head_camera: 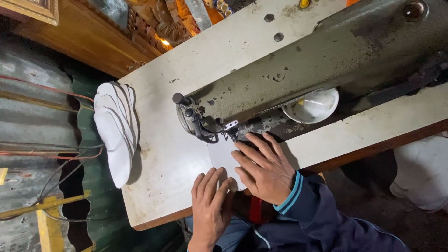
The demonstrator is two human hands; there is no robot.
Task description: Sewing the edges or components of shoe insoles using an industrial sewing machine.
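left hand: flat and unclenched, palm down, fingers together and pointing up toward the machine; fingertips press on the near edge of the white fabric piece; it grips nothing.
right hand: spread flat, palm down, fingers fanned toward the needle area, pressing the same white piece against the bench; nothing clasped in it. the wrist carries a dark blue sleeve with a light blue cuff stripe.
hands together: side by side, left one nearer the bench edge, right one closer to the machine; the left fingertips lie just beside the right hand's thumb side.
white fabric piece: lies flat on the bench, its far end reaching under the presser foot, its near part under both hands.
sewing machine: old, olive-grey, paint worn and spotted; its head end with dark levers stands just above the fabric; a round white lamp shade hangs under its arm.
bench: cream top, stained, with a brown wooden edge.
stack of white cut pieces: curved shapes fanned out, lying over the left edge of the bench, well apart from the hands.
beyond the bench: cables and corrugated metal to the left, carved wood above.
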